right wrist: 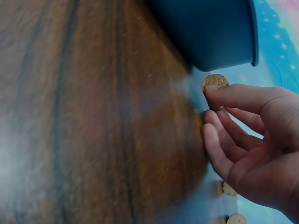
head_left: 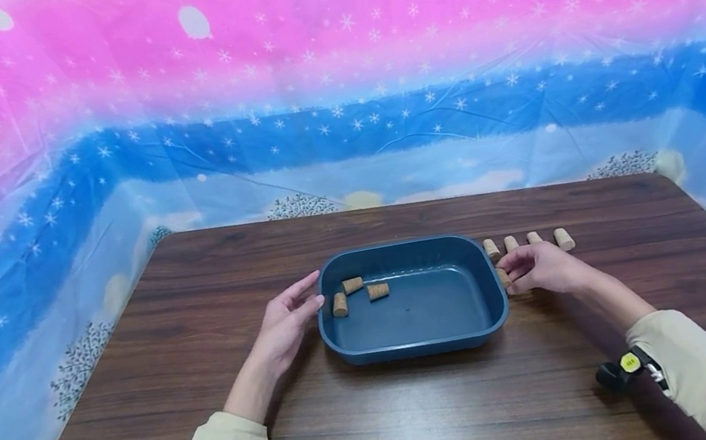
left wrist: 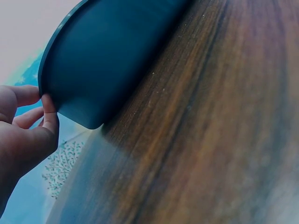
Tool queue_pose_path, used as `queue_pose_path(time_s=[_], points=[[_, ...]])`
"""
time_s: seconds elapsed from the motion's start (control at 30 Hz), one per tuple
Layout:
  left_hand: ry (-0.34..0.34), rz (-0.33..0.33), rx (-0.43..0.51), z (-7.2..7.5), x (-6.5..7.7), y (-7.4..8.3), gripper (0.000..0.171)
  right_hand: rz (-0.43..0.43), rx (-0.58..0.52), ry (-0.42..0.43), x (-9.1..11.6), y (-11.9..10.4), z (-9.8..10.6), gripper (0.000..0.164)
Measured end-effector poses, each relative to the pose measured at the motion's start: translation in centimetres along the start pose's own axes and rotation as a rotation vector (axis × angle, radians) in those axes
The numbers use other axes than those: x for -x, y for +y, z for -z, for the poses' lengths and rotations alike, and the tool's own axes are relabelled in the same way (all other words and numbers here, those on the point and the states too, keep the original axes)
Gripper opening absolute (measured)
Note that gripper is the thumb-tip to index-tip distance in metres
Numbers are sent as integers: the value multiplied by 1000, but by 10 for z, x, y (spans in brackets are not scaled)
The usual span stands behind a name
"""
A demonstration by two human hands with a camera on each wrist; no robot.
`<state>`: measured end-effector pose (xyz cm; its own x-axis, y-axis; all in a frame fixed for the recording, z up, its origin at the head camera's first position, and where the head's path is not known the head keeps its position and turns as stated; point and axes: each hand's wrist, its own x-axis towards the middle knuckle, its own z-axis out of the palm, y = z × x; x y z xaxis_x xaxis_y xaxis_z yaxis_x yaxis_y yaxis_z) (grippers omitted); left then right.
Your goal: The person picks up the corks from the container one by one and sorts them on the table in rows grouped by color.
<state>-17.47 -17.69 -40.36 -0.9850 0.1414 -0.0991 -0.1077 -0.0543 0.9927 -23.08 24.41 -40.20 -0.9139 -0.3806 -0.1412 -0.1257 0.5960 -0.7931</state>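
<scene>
By where the corks lie, the work looks partway through. 3 corks [head_left: 378, 291] are inside the bin [head_left: 413, 349], grouped toward its left end, with much of the floor bare. 1 more, the held cork [right wrist: 215, 80], is in the right hand [head_left: 548, 269], outside the bin and just beside its right wall. Another 4, the row [head_left: 564, 239], are on the table [head_left: 202, 311] beyond that hand, spaced apart, the leftmost near the bin's far right corner. So 3 of the 8 visible corks are inside and 5 are outside. Which way they are travelling, these views alone cannot settle.

The right hand pinches the held cork between thumb and fingertips, the grip narrow. Whether that cork touches the table or the wall, I cannot tell. The left hand [head_left: 283, 329] holds no cork; its thumb and index finger are apart, their tips touching the bin's left end at the rim, perhaps to steady it. The bin sits level on the table.

As for writing, the only candidate is a yellow label [head_left: 631, 362] on the right wrist's black device; its dark marks are too small to read. No brand shows on the visible sides of the bin or corks.
</scene>
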Motion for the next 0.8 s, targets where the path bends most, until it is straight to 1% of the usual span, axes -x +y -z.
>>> queue_pose_path(time_s=[0.4,0.8], points=[[0,4,4,-1,0,0,49,3,14,12,1,8,-2,41],[1,8,12,0,0,0,49,35,-6,2,2,9,-3,41]])
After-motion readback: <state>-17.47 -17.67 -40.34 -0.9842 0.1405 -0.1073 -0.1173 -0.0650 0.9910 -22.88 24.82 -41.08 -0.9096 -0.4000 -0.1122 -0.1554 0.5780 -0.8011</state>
